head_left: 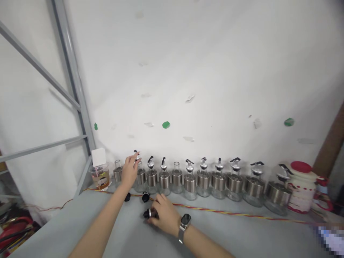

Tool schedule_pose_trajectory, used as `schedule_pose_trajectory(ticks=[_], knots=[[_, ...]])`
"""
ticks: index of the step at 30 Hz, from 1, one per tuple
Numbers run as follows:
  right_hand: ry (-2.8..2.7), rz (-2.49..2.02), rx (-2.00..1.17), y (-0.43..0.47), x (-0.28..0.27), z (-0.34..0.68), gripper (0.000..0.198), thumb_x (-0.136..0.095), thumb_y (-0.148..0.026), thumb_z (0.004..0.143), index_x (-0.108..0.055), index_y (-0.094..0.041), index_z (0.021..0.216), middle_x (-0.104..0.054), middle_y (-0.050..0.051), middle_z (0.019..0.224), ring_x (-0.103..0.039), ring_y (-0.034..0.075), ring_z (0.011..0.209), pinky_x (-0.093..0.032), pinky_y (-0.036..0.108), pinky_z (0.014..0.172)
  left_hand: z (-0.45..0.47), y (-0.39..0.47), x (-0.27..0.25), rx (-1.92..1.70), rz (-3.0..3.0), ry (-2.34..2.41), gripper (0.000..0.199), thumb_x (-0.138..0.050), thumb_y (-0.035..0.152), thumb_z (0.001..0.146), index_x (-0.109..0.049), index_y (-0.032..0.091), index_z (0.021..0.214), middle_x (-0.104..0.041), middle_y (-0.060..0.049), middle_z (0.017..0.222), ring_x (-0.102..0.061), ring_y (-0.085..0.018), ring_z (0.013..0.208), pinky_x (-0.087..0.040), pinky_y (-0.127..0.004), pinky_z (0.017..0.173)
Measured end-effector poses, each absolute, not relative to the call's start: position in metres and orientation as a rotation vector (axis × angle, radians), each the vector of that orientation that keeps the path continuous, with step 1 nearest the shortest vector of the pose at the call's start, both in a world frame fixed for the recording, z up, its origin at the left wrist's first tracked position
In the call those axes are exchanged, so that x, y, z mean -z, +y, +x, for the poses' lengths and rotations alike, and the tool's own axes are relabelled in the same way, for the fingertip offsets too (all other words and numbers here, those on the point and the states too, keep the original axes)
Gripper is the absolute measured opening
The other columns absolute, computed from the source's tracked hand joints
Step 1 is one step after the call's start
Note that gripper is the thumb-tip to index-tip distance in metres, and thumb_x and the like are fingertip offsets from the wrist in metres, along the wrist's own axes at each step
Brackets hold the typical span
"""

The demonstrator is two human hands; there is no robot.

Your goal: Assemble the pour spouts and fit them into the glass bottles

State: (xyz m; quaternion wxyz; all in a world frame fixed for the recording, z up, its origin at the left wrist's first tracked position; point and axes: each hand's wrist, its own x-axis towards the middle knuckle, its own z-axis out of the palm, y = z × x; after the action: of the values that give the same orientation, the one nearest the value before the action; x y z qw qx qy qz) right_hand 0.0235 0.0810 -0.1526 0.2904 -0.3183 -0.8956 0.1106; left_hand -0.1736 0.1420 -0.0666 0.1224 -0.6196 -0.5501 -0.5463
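Observation:
A row of glass oil bottles with brushed-metal sleeves stands along the wall; most carry silver pour spouts with black flip tops. My left hand (pixel 130 172) pinches a silver pour spout (pixel 138 156) at the mouth of one oil bottle (pixel 141 176); whether the spout is seated cannot be made out. Low over the table, my right hand (pixel 167 215) is closed around a second pour spout (pixel 149 214), its black end pointing left. Behind that hand lies a black stopper piece (pixel 145 196), with another black piece (pixel 127 197) beside my left forearm. An uncapped bottle (pixel 176 177) stands mid-row.
A twisted red-and-yellow cord (pixel 215 211) runs across the grey table (pixel 129 236) in front of the bottles. At the left end stands a plastic drink cup (pixel 101 178) near a metal frame (pixel 72 57). A red-lidded cream jar (pixel 302 188) closes the row on the right.

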Motion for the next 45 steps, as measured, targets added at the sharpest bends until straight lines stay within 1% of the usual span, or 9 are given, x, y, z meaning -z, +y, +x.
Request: schedule_pose_trajectory(ticks=[3,6,9,14,17,22,28,35,45], knots=[[-2.495,-0.751,-0.279,0.078,0.152,0.028,0.031,-0.063,-0.047,0.069,-0.061,-0.019,0.081,-0.058,0.004,0.089,-0.049,0.020,0.085,-0.041,0.027,0.074,-0.173,0.146,0.069,1.381,-1.836,-1.599,0.034,-0.047,0.024,0.084,-0.052,0.028,0.117,-0.053,-0.006,0.098,-0.056,-0.020,0.087,-0.043,-0.035,0.082],[-2.521,-0.745,-0.253,0.070,0.151,0.033,0.027,-0.059,-0.042,0.075,-0.060,-0.018,0.085,-0.059,0.005,0.090,-0.049,0.021,0.087,-0.040,0.028,0.074,-0.173,0.149,0.074,1.233,-1.843,-1.603,0.038,-0.042,0.018,0.085,-0.049,0.029,0.121,-0.051,-0.007,0.098,-0.055,-0.019,0.085,-0.044,-0.033,0.078],[-2.494,-0.779,-0.308,0.061,0.148,0.038,0.021,-0.062,-0.034,0.071,-0.059,-0.019,0.085,-0.060,0.004,0.089,-0.051,0.020,0.087,-0.039,0.026,0.075,-0.174,0.150,0.078,1.125,-1.848,-1.607,0.039,-0.040,0.015,0.085,-0.050,0.030,0.120,-0.051,-0.007,0.099,-0.054,-0.020,0.087,-0.044,-0.033,0.076],[-2.412,-1.025,-0.495,0.056,0.138,0.048,0.018,-0.054,-0.020,0.070,-0.060,-0.021,0.087,-0.064,0.003,0.087,-0.057,0.018,0.080,-0.039,0.022,0.066,-0.172,0.144,0.077,1.082,-1.812,-1.630,0.033,-0.040,0.026,0.088,-0.048,0.023,0.120,-0.053,-0.008,0.101,-0.055,-0.020,0.090,-0.045,-0.030,0.076],[-2.413,-1.105,-0.527,0.057,0.132,0.054,0.020,-0.046,-0.015,0.071,-0.063,-0.021,0.079,-0.066,0.004,0.081,-0.060,0.018,0.074,-0.038,0.022,0.061,-0.170,0.141,0.077,1.091,-1.760,-1.674,0.031,-0.040,0.027,0.088,-0.048,0.018,0.117,-0.055,-0.009,0.102,-0.056,-0.020,0.088,-0.046,-0.029,0.074],[-2.448,-1.085,-0.632,0.057,0.126,0.063,0.017,-0.047,-0.016,0.072,-0.064,-0.022,0.072,-0.067,0.001,0.066,-0.061,0.016,0.061,-0.034,0.020,0.050,-0.172,0.142,0.079,1.034,-1.747,-1.730,0.025,-0.041,0.022,0.087,-0.053,0.019,0.109,-0.050,-0.008,0.100,-0.058,-0.018,0.080,-0.046,-0.025,0.062],[-2.378,-1.063,-0.835,0.058,0.119,0.073,0.012,-0.049,-0.021,0.077,-0.060,-0.023,0.077,-0.068,0.001,0.067,-0.061,0.017,0.063,-0.037,0.021,0.054,-0.178,0.142,0.077,1.009,-1.833,-1.682,0.025,-0.039,0.020,0.088,-0.054,0.021,0.108,-0.046,-0.007,0.099,-0.056,-0.016,0.088,-0.047,-0.027,0.073],[-2.229,-1.108,-0.418,0.078,0.064,0.092,0.018,-0.047,-0.033,0.083,-0.056,-0.021,0.074,-0.063,-0.002,0.065,-0.057,0.014,0.060,-0.036,0.021,0.051,-0.178,0.139,0.081,1.033,-1.901,-1.602,0.029,-0.048,0.025,0.084,-0.049,0.022,0.113,-0.047,-0.009,0.117,-0.050,-0.022,0.105,-0.043,-0.036,0.088],[-2.082,-1.304,0.124,0.134,0.005,0.097,0.021,-0.038,-0.029,0.089,-0.054,-0.016,0.088,-0.061,0.009,0.081,-0.053,0.021,0.083,-0.034,0.028,0.070,-0.178,0.145,0.090,1.009,-1.849,-1.570,0.018,-0.049,0.021,0.085,-0.055,0.015,0.101,-0.055,-0.007,0.105,-0.052,-0.021,0.099,-0.043,-0.041,0.085]])
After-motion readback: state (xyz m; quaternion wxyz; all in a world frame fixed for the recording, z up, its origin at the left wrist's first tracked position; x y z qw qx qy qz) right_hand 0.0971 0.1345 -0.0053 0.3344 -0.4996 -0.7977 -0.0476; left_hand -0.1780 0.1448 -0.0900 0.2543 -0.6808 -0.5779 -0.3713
